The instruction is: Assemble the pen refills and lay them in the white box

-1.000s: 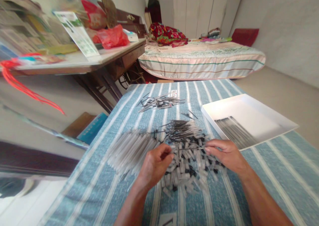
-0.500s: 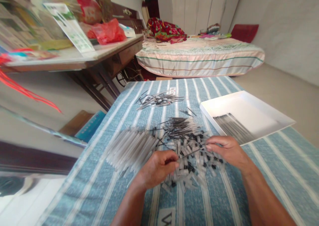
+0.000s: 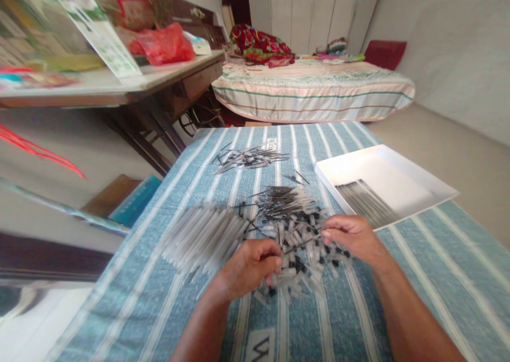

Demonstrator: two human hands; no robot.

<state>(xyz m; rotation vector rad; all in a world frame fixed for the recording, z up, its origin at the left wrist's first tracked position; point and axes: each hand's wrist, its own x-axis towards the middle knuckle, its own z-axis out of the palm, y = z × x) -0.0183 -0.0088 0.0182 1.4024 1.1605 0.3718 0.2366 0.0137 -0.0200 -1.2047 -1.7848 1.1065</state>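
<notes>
Over a pile of clear and black pen caps (image 3: pixel 297 266), a thin dark pen refill (image 3: pixel 302 245) stretches slantwise between my two hands. My left hand (image 3: pixel 255 263) pinches its near-left end, fingers curled. The other end is in the pinch of my right hand (image 3: pixel 353 235), at the right side of the cap pile. Both tips of the refill are hidden by fingers. To the left of my left hand lie several translucent pen barrels (image 3: pixel 205 234) side by side. Just beyond the caps is a bundle of dark-tipped refills (image 3: pixel 281 200).
A shallow white box (image 3: pixel 414 192) at the right holds a row of pens (image 3: pixel 366 200). Another heap of thin dark and clear parts (image 3: pixel 251 157) lies farther back on the striped tablecloth (image 3: pixel 223 330). A desk (image 3: pixel 159 80) stands left, a bed (image 3: pixel 311 88) beyond.
The view has turned slightly, so everything sits a little farther left. Both hands keep nearly the same pose, with the refill still held between them.
</notes>
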